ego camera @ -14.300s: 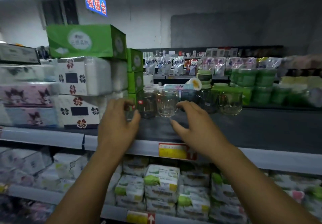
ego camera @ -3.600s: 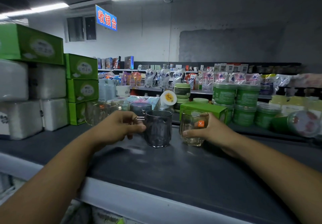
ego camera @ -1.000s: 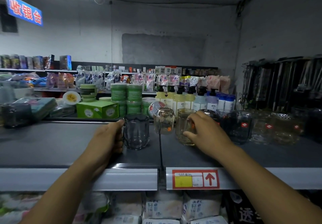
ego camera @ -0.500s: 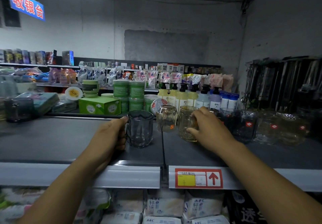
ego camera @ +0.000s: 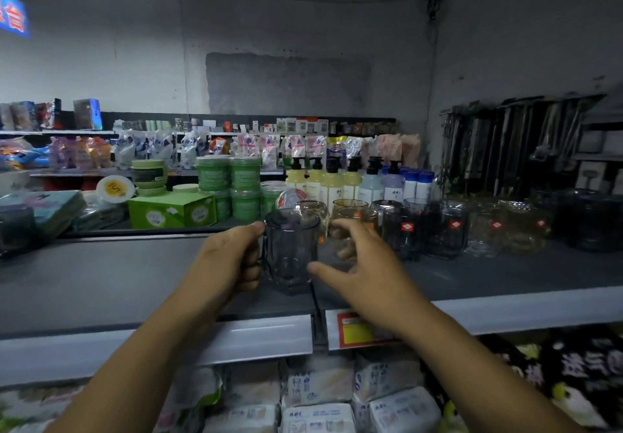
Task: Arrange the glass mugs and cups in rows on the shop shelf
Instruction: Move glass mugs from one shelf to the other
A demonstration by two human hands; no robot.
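Left hand [ego camera: 229, 260] is wrapped round the handle of the grey glass mug [ego camera: 291, 250], thumb on top, firm hold. The mug is upright and looks to rest on the shelf [ego camera: 101, 281], near the front edge at the seam between 2 boards, at the left end of the glass cluster. Right hand [ego camera: 365, 265] is spread wide, thumb just beside the mug's base, fingers by the amber cup [ego camera: 350, 213] behind; it holds nothing I can see. Labelled dark mugs [ego camera: 404, 230] stand further right.

Handling guess: thick glass, fairly heavy, rigid, slick, chips on knocks. The handle is the right hold. Steady the wall with the free hand, set it down gently, and leave a gap to neighbours.
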